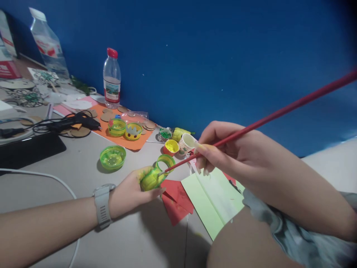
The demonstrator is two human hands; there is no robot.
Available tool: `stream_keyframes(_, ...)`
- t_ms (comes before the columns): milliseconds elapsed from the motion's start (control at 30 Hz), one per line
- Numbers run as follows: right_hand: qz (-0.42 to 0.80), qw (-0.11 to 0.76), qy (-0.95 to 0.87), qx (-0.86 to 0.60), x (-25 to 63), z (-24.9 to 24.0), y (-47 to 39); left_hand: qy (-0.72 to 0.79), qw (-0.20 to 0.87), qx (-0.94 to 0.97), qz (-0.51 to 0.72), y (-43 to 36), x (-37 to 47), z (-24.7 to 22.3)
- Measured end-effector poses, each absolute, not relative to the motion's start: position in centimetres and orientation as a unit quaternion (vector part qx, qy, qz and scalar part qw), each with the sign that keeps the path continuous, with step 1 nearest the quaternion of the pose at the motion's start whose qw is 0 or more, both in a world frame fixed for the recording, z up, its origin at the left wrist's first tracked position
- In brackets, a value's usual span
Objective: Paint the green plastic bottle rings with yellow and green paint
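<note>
My left hand (132, 193), with a watch at the wrist, is closed round a cut plastic bottle piece (151, 180) painted yellow and green. Its open ring-like end faces up and away. In my right hand (225, 149) a long red-handled paintbrush (267, 121) is pinched, its tip touching the painted piece. Just beyond stand a small cup of yellow paint (171, 146), a cup with green paint (165, 134) and a patterned paper cup (186, 144). A green-yellow painted bowl-like plastic piece (113, 158) rests left of my hands.
Two decorated rings, one with a grey crown (133, 131), sit on orange paper (136, 144). Behind them stands a red-capped bottle (112, 80). A black glue gun (78, 122) and cables lie left. Red paper (178, 201) and pale green paper (212, 193) lie below my hands.
</note>
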State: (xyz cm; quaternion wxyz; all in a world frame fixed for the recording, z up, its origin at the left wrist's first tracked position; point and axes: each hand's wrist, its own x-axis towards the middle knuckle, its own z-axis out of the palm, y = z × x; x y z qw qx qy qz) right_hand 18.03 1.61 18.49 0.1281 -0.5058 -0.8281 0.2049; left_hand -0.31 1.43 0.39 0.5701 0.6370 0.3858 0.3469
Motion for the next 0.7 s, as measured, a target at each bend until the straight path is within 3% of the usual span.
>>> stream_keyframes(700,0.181,0.121,-0.826,-0.521,17.81,18.45,1.47,0.393,0.553,0.641,0.359,1.25,-0.03,0.41)
